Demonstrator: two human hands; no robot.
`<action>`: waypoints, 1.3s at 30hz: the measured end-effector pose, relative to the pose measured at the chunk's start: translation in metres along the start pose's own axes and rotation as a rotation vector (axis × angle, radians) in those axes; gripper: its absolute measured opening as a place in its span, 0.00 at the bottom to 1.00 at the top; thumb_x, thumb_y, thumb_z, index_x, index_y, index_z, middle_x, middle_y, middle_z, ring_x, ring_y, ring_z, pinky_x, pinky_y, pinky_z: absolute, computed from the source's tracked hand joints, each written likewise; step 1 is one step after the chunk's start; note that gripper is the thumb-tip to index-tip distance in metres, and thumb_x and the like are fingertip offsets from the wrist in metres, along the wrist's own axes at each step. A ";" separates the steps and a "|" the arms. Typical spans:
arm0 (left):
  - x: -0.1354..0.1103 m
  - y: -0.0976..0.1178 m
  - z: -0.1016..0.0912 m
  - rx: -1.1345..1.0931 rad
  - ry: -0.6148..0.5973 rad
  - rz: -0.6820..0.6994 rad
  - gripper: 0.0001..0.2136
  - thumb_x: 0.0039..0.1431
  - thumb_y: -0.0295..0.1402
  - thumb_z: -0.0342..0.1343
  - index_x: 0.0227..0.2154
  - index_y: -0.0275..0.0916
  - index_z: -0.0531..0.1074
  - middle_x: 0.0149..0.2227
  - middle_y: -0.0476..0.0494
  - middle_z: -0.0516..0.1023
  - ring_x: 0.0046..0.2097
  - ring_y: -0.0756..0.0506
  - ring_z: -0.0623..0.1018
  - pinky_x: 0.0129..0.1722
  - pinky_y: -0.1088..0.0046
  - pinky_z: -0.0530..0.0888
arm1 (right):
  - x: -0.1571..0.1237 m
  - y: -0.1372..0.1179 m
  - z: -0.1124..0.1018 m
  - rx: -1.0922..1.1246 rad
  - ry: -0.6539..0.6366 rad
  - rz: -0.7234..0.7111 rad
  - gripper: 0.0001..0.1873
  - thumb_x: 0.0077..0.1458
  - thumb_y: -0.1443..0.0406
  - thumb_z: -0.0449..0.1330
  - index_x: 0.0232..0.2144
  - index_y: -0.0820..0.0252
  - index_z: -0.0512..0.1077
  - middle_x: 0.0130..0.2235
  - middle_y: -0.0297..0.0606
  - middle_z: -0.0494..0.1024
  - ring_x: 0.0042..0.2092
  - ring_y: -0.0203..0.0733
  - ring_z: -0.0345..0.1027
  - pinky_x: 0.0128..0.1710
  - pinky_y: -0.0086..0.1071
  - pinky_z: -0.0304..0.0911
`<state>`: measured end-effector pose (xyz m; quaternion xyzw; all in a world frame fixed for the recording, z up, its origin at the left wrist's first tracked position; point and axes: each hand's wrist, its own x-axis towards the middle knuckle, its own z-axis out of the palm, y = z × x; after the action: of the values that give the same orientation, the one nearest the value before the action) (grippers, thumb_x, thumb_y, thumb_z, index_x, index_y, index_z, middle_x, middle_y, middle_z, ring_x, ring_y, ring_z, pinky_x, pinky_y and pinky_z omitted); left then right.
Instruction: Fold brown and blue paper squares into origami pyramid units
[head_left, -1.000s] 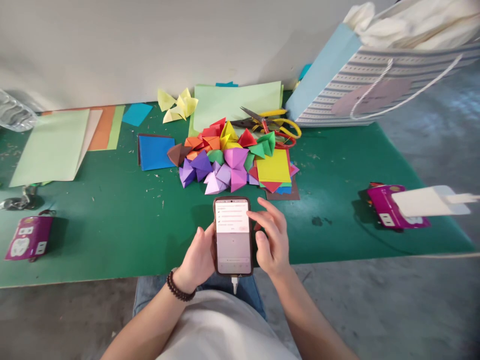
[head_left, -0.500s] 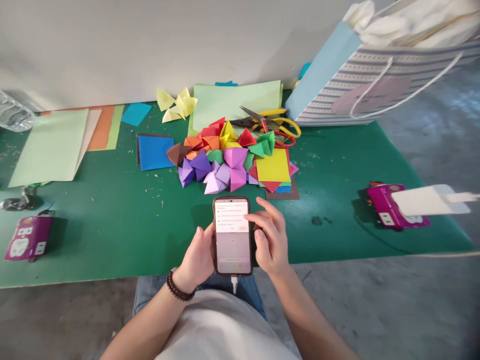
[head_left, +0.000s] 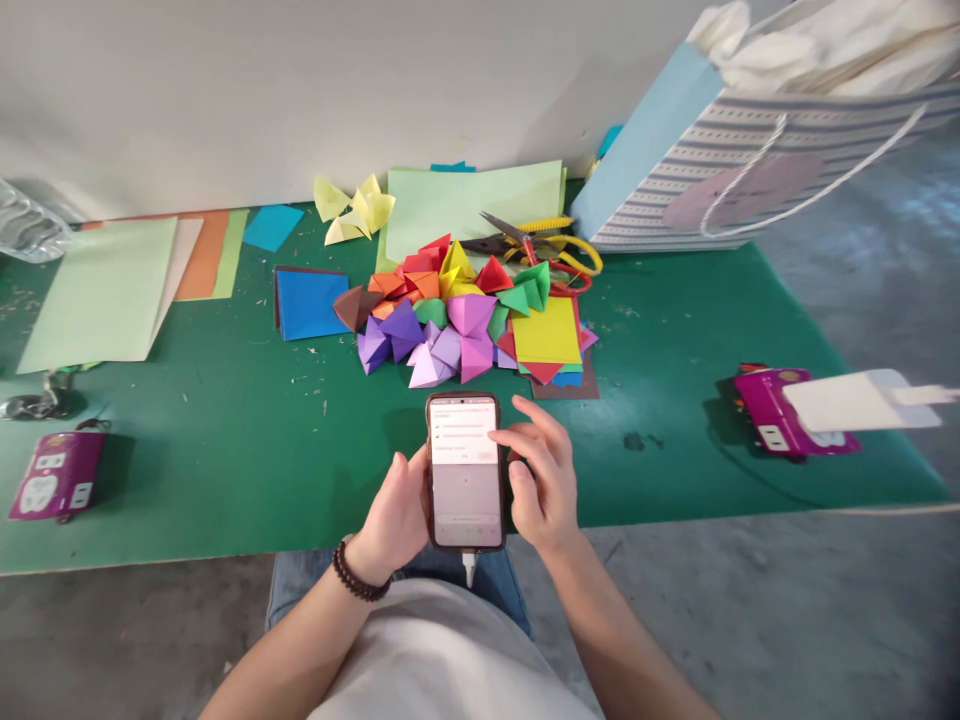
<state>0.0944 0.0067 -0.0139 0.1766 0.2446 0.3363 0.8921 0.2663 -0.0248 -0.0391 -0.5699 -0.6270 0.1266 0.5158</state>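
My left hand (head_left: 396,515) grips a smartphone (head_left: 466,490) by its left side, near the table's front edge. The phone is upright to me, its screen lit with a white panel above a greyed lower part, and a white plug sits in its bottom end. My right hand (head_left: 546,475) is at the phone's right side with its fingers apart, holding nothing. Its index fingertip is at the screen's right edge; whether it touches the glass I cannot tell. Just beyond the phone lies a heap of folded paper pieces (head_left: 471,315) in several colours.
A stack of square papers (head_left: 547,332) lies right of the heap, blue paper (head_left: 311,305) left. Scissors (head_left: 574,255) rest behind. Paper sheets (head_left: 105,290) lie far left. A striped paper bag (head_left: 712,160) stands at back right. Purple boxes (head_left: 60,475) sit at both ends of the green table (head_left: 247,450).
The white panel on the phone's screen shows fewer lines of text than before. Both hands and the phone have hardly moved.
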 end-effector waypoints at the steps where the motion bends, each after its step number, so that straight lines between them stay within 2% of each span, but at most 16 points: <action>1: 0.000 0.000 0.000 -0.001 0.002 -0.001 0.34 0.57 0.58 0.52 0.60 0.40 0.65 0.61 0.38 0.68 0.65 0.33 0.62 0.64 0.53 0.57 | 0.000 0.000 0.000 -0.001 0.001 -0.002 0.16 0.62 0.66 0.49 0.49 0.53 0.71 0.60 0.44 0.61 0.43 0.43 0.67 0.40 0.43 0.68; 12: 0.000 0.000 0.000 -0.007 0.010 -0.008 0.34 0.56 0.58 0.53 0.59 0.41 0.66 0.60 0.38 0.69 0.64 0.33 0.63 0.63 0.53 0.57 | -0.001 0.000 0.000 -0.034 -0.006 0.006 0.16 0.61 0.66 0.49 0.47 0.53 0.72 0.60 0.44 0.62 0.44 0.45 0.68 0.41 0.46 0.69; 28: 0.000 -0.001 -0.002 -0.004 0.025 -0.005 0.33 0.58 0.58 0.51 0.59 0.40 0.66 0.60 0.37 0.69 0.64 0.33 0.63 0.62 0.53 0.59 | 0.000 -0.001 -0.001 -0.024 0.018 0.006 0.16 0.61 0.65 0.49 0.49 0.54 0.70 0.59 0.46 0.63 0.40 0.42 0.68 0.36 0.42 0.69; 35: -0.001 0.001 0.001 0.001 0.015 -0.010 0.33 0.57 0.58 0.52 0.59 0.40 0.66 0.60 0.38 0.69 0.64 0.32 0.63 0.63 0.52 0.58 | 0.002 0.000 0.000 -0.073 0.042 0.016 0.20 0.56 0.67 0.59 0.51 0.53 0.66 0.58 0.48 0.65 0.38 0.42 0.69 0.32 0.41 0.71; 39: -0.001 0.000 0.000 0.002 0.030 -0.024 0.33 0.56 0.58 0.53 0.58 0.41 0.67 0.60 0.38 0.69 0.64 0.32 0.63 0.63 0.52 0.57 | 0.000 0.002 0.003 -0.066 0.052 0.052 0.21 0.55 0.66 0.61 0.51 0.53 0.65 0.58 0.49 0.64 0.39 0.43 0.69 0.32 0.41 0.72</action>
<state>0.0938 0.0065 -0.0132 0.1692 0.2603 0.3279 0.8922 0.2653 -0.0231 -0.0414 -0.6059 -0.6022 0.1045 0.5093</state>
